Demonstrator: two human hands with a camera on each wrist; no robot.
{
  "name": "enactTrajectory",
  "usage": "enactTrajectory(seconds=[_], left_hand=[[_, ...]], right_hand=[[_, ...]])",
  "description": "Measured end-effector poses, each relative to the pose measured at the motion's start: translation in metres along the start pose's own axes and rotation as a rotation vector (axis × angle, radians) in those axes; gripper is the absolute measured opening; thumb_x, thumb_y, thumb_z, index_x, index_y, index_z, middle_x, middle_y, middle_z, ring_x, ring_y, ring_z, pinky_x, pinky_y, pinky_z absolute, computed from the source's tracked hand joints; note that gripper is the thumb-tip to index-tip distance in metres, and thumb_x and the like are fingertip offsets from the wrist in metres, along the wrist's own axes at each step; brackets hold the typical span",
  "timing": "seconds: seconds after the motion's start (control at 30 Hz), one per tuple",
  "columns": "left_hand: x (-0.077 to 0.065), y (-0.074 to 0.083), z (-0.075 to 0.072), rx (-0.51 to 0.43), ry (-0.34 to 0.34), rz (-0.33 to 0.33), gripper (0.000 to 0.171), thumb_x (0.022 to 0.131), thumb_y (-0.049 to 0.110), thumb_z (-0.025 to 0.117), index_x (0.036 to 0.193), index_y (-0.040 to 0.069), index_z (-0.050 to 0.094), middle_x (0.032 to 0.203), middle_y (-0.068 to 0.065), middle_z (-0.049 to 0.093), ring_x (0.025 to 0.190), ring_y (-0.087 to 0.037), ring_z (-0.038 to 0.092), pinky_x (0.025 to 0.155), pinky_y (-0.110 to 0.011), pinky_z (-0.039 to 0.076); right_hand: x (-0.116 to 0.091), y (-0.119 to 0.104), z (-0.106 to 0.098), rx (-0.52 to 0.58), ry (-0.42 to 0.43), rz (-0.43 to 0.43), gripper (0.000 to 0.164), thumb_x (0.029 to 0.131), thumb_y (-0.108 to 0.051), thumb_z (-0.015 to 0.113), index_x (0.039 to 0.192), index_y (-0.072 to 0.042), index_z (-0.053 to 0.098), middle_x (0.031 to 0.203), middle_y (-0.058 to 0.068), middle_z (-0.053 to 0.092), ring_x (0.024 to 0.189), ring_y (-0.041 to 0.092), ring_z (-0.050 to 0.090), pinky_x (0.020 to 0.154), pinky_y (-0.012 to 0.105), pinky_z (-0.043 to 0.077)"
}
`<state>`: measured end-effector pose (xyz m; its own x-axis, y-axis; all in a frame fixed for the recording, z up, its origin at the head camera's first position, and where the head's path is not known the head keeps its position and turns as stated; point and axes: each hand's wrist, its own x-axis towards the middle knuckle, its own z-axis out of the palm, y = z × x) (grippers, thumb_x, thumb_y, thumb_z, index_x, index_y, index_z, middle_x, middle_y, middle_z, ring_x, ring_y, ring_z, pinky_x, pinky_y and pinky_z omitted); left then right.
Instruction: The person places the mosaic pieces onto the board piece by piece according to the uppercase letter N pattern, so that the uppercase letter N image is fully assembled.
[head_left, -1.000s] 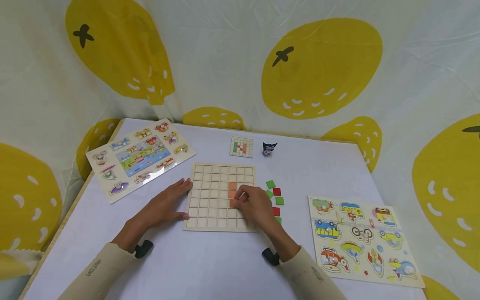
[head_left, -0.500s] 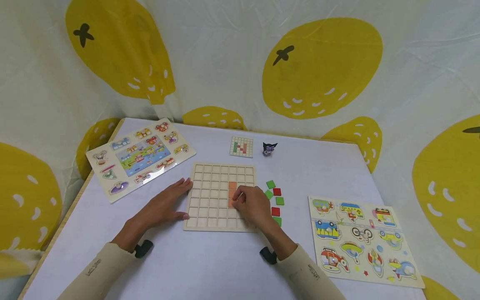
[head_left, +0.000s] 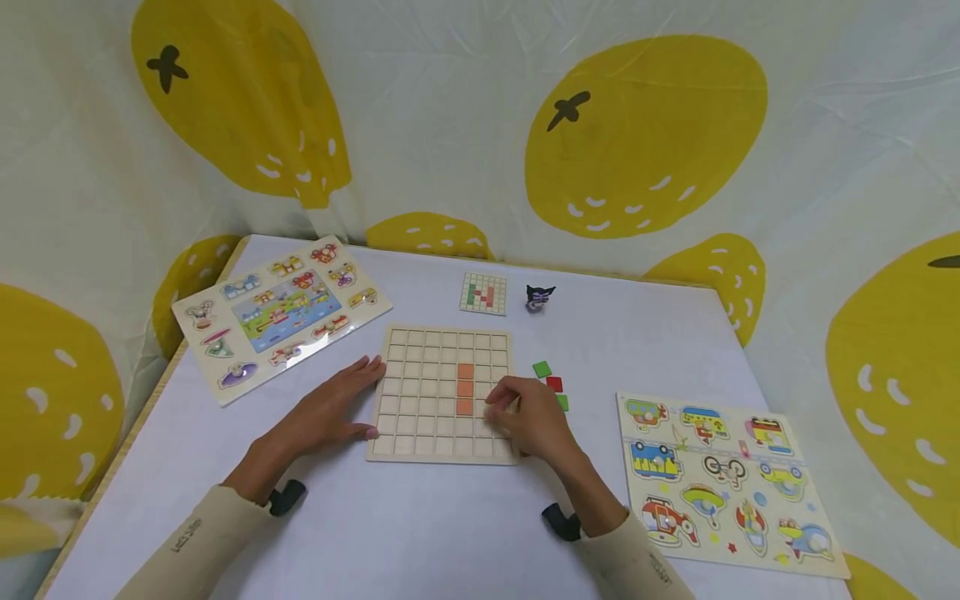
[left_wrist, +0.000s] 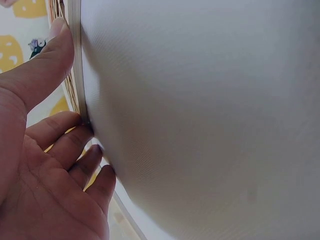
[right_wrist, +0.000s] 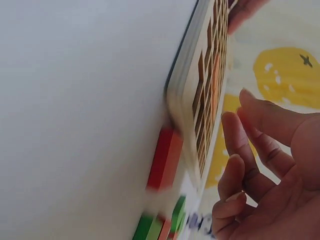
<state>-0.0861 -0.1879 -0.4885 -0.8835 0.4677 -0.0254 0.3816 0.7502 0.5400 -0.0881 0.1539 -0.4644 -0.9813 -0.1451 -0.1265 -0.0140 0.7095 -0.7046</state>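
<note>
A light wooden grid board [head_left: 415,371] lies on the white table, with three orange square tiles [head_left: 465,389] set in one column of its cells. My left hand [head_left: 327,410] rests at the board's left edge, fingers touching it; the left wrist view shows thumb and fingertips along the rim. Over the board's right side hovers my right hand [head_left: 536,421], fingers loosely bent and nothing between them. To the right of the board are green tiles [head_left: 542,368] and red tiles [head_left: 554,384], some hidden behind that hand. In the right wrist view a red tile [right_wrist: 165,157] lies beside the board.
Behind the board are a small pattern card [head_left: 483,293] and a dark figurine [head_left: 538,297]. A picture puzzle board [head_left: 262,367] lies at the back left, and a vehicle puzzle board [head_left: 690,467] at the right. A lemon-print curtain [head_left: 435,125] hangs behind the table.
My right hand has let go of the lowest orange tile, now flat in its cell, and moved right toward the loose tiles. My left hand has stayed in place.
</note>
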Motion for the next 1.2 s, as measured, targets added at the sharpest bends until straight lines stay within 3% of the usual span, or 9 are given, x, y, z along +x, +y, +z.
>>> enactTrajectory(seconds=[0.1, 0.53, 0.7, 1.0, 1.2], left_hand=[[0.000, 0.001, -0.001, -0.001, 0.002, 0.006, 0.101, 0.078, 0.023, 0.094, 0.161, -0.002, 0.041, 0.170, -0.022, 0.037, 0.158, -0.048, 0.032, 0.125, -0.063, 0.035], [0.000, 0.001, -0.001, 0.002, 0.005, 0.015, 0.101, 0.078, 0.024, 0.094, 0.160, -0.002, 0.042, 0.169, -0.022, 0.039, 0.158, -0.048, 0.033, 0.125, -0.063, 0.035], [0.001, 0.001, 0.000, 0.002, -0.003, 0.006, 0.102, 0.078, 0.024, 0.095, 0.161, -0.002, 0.041, 0.170, -0.022, 0.037, 0.158, -0.048, 0.032, 0.125, -0.063, 0.035], [0.000, -0.002, 0.001, -0.001, -0.013, -0.006, 0.102, 0.078, 0.023, 0.094, 0.162, -0.001, 0.040, 0.171, -0.021, 0.036, 0.159, -0.047, 0.031, 0.126, -0.063, 0.034], [0.001, -0.002, 0.000, -0.001, -0.007, 0.004, 0.101, 0.078, 0.022, 0.094, 0.161, -0.002, 0.041, 0.171, -0.021, 0.037, 0.159, -0.047, 0.032, 0.126, -0.063, 0.034]], right_hand=[[-0.008, 0.007, -0.008, -0.001, 0.000, 0.038, 0.013, 0.087, -0.014, 0.087, 0.093, -0.020, 0.078, 0.081, -0.006, 0.071, 0.074, 0.017, 0.056, 0.060, 0.027, 0.046], [-0.034, 0.042, -0.022, -0.084, -0.033, 0.104, 0.026, 0.079, -0.014, 0.094, 0.099, -0.021, 0.079, 0.094, -0.004, 0.072, 0.093, 0.018, 0.056, 0.081, 0.031, 0.049], [-0.038, 0.046, -0.021, -0.087, -0.052, 0.101, 0.030, 0.078, -0.007, 0.094, 0.101, -0.020, 0.079, 0.096, -0.002, 0.069, 0.094, 0.018, 0.055, 0.079, 0.030, 0.050], [-0.041, 0.045, -0.021, -0.140, -0.059, 0.080, 0.025, 0.078, -0.006, 0.094, 0.092, -0.020, 0.079, 0.084, -0.002, 0.060, 0.091, 0.018, 0.052, 0.075, 0.031, 0.045], [-0.042, 0.043, -0.024, -0.145, -0.034, 0.058, 0.020, 0.084, -0.009, 0.090, 0.087, -0.022, 0.075, 0.077, -0.004, 0.058, 0.086, 0.016, 0.052, 0.075, 0.033, 0.041]])
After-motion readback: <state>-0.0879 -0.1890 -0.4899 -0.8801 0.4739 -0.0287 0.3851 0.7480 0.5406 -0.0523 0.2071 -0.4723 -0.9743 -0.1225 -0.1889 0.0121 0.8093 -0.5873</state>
